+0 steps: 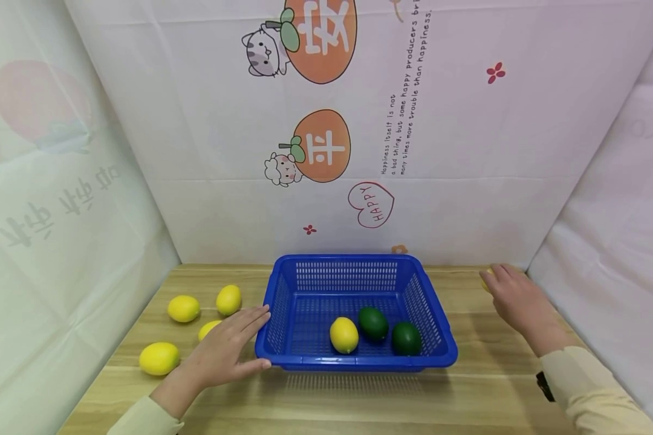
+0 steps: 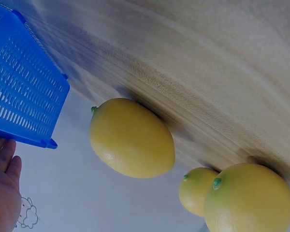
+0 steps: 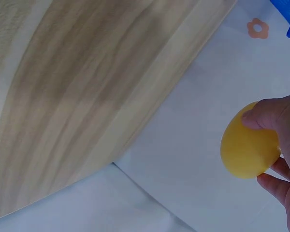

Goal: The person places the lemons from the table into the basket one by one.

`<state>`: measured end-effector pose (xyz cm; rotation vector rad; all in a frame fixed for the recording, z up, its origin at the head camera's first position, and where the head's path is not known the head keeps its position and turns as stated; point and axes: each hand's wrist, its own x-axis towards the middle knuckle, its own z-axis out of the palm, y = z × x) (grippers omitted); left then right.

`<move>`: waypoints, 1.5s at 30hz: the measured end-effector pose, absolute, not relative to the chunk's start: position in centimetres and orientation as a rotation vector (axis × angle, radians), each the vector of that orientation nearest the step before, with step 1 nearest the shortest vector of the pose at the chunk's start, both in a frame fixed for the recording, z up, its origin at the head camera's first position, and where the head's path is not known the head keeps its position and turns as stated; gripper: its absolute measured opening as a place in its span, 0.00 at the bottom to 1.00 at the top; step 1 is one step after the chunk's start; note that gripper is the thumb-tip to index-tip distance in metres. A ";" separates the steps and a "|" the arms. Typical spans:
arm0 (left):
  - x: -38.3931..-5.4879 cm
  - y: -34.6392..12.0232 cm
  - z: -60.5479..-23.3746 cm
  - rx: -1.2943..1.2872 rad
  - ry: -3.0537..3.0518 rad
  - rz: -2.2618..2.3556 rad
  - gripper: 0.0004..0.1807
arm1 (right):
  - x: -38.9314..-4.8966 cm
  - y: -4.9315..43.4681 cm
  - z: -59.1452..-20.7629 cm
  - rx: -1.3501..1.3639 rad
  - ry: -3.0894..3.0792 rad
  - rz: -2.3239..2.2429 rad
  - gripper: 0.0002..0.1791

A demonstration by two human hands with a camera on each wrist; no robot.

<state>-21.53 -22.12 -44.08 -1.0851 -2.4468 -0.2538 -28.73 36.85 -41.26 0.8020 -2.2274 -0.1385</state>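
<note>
A blue plastic basket (image 1: 356,362) stands in the middle of the wooden table; inside it lie a yellow lemon (image 1: 344,335) and two dark green fruits (image 1: 373,324), lemon-like in shape. My left hand (image 1: 223,350) rests on the basket's left rim with its fingers straight. At the far right of the table, my right hand (image 1: 519,302) holds another lemon (image 3: 250,143) between thumb and fingers; in the head view the hand mostly hides it. Left of the basket lie several lemons (image 1: 184,309), one partly covered by my left hand.
White printed cloth (image 1: 457,181) hangs behind the table and along both sides. The wooden table (image 1: 359,405) extends in front of the basket and to its right.
</note>
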 end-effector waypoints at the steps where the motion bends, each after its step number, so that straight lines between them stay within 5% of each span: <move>1: -21.5 -22.1 -44.1 -1.085 -2.447 -0.254 0.45 | -28.7 36.6 -41.1 0.800 -2.231 -0.146 0.29; 45: -21.4 -22.0 -44.0 -1.094 -2.421 -0.266 0.45 | -27.0 30.2 -35.6 0.891 -2.113 -0.165 0.28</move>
